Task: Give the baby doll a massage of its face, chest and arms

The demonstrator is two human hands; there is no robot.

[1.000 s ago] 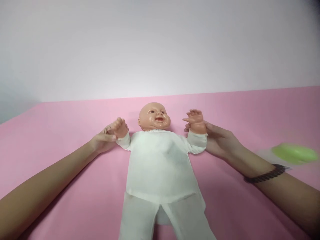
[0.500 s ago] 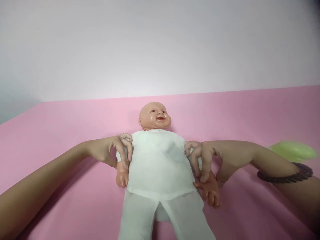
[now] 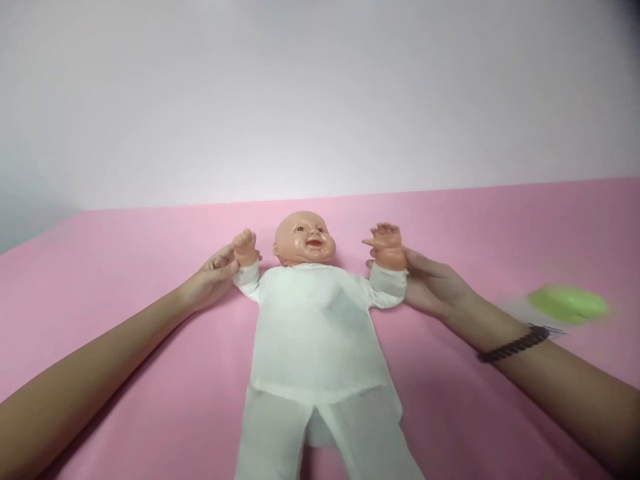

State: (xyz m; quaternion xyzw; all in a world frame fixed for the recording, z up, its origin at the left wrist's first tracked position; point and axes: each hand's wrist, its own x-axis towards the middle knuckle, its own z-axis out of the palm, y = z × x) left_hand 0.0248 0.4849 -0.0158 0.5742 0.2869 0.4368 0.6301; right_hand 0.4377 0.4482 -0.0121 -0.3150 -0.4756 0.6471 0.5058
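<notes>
A baby doll (image 3: 315, 320) in a white top and white trousers lies on its back on a pink surface (image 3: 125, 267), head away from me. Both its arms are raised beside its head. My left hand (image 3: 210, 283) holds the doll's arm on the left at the wrist (image 3: 246, 250). My right hand (image 3: 433, 287), with a dark bead bracelet (image 3: 515, 343) on the wrist, holds the doll's other arm below its small hand (image 3: 385, 247).
A blurred green object (image 3: 567, 303) lies on something pale at the right of the pink surface. A plain white wall (image 3: 320, 100) rises behind the far edge.
Half a second ago the doll's arms were pressed down along its sides under my hands. Now both arms are lifted back up beside its head, as one second ago.
</notes>
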